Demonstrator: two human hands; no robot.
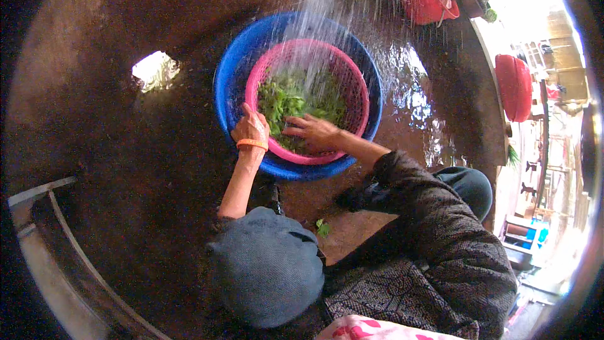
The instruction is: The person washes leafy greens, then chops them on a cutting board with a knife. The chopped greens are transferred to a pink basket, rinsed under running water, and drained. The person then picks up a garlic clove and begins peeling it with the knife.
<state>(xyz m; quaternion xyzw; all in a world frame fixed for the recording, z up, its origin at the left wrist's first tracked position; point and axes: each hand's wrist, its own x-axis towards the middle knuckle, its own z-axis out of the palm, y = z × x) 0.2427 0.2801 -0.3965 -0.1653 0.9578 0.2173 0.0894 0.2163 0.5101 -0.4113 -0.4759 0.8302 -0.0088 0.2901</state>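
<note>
A pink mesh basket (359,91) sits inside a wide blue basin (228,82) on the wet floor. Green leafy vegetables (280,101) lie in the basket, and water (321,6) pours onto them from above. My left hand (252,127), with an orange band at the wrist, grips the basket's near left rim. Reaching into the basket, my right hand (316,133) has its fingers spread over the wet greens; its fingertips are slightly blurred.
A red bucket (429,1) stands at the back right, and farther right is a red rounded tub (514,88). A bent bar frame (60,211) lies at the lower left. One loose green leaf (323,228) rests on the floor between my knees.
</note>
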